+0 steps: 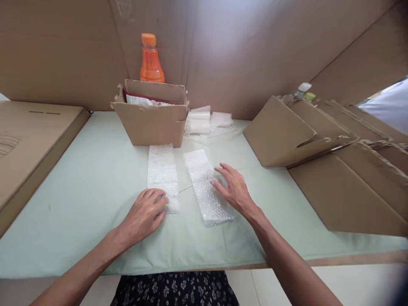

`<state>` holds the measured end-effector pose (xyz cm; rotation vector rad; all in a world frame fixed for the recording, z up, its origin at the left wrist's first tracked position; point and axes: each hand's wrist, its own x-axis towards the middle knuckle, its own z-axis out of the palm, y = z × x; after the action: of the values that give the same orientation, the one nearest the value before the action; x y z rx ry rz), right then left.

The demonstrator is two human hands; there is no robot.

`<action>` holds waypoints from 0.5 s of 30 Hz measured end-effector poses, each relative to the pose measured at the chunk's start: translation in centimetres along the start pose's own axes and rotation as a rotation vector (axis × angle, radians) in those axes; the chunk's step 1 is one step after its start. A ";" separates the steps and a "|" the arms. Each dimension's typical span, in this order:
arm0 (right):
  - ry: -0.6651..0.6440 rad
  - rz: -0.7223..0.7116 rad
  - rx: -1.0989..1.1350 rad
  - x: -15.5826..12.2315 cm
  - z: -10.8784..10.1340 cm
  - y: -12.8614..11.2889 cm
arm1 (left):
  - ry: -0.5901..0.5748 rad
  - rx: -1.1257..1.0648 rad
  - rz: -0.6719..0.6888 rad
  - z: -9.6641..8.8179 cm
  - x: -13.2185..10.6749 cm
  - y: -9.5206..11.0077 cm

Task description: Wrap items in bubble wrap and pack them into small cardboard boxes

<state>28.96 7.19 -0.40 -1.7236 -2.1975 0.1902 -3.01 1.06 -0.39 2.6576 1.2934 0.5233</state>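
Two flat strips of clear bubble wrap lie on the pale green cloth (pixel 95 178) in front of me. My left hand (pixel 143 212) rests palm down at the lower left edge of the left bubble wrap strip (pixel 162 165), its fingers lying over that edge. At the upper right side of the right bubble wrap strip (pixel 205 191), which slants toward me, is my right hand (pixel 234 189). Its fingers are apart, and the fingertips are over or touching the strip's edge; which of these I cannot tell. Neither hand grips anything.
Behind the strips stands a cardboard bin (pixel 153 123) with packets inside and an orange bottle (pixel 152 61) behind it. Rolled clear plastic pieces (pixel 199 121) lie beside it. Cardboard bins (pixel 280 131) stand at right, one holding a white-capped bottle (pixel 302 90). A flat cardboard box (pixel 35 144) lies left.
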 end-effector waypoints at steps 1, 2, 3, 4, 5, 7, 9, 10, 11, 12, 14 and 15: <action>-0.018 -0.064 0.015 -1.5 -0.2 -0.1 | 0.022 -0.004 -0.002 0.2 -0.1 -0.1; -0.048 -0.116 0.026 -3.0 -0.4 -0.3 | 0.043 -0.015 -0.005 0.3 -0.2 -0.4; -0.082 -0.147 0.036 -4.5 -0.6 -0.6 | 0.064 -0.031 -0.011 0.3 -0.2 -0.6; -0.113 -0.160 0.050 -5.8 -1.0 -1.0 | 0.084 -0.052 -0.020 0.2 -0.1 -0.8; -0.139 -0.163 0.070 -7.0 -1.3 -1.4 | 0.102 -0.079 -0.030 0.0 0.1 -1.0; -0.151 -0.138 0.126 -8.3 -2.3 -2.3 | 0.129 -0.159 -0.054 -1.0 0.9 -1.1; -0.105 -0.064 0.216 -8.3 -3.5 -2.9 | 0.127 -0.271 -0.092 -2.5 1.9 -0.7; -0.091 -0.008 0.290 -7.9 -4.1 -3.2 | 0.119 -0.332 -0.116 -3.3 2.4 -0.2; -0.103 0.057 0.400 -7.3 -4.6 -3.5 | 0.111 -0.390 -0.138 -4.2 2.8 0.4; -0.149 0.128 0.555 -6.6 -4.9 -3.8 | 0.110 -0.437 -0.149 -5.0 3.1 1.1; -0.353 0.285 0.956 -5.0 -4.7 -4.7 | 0.134 -0.494 -0.112 -6.1 3.2 2.8; -0.488 0.358 1.157 -4.2 -4.2 -5.3 | 0.147 -0.509 -0.073 -6.5 2.9 3.7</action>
<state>26.42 1.35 4.44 -1.3548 -1.3874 1.7089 -0.97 0.89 7.35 2.1786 1.1021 0.9115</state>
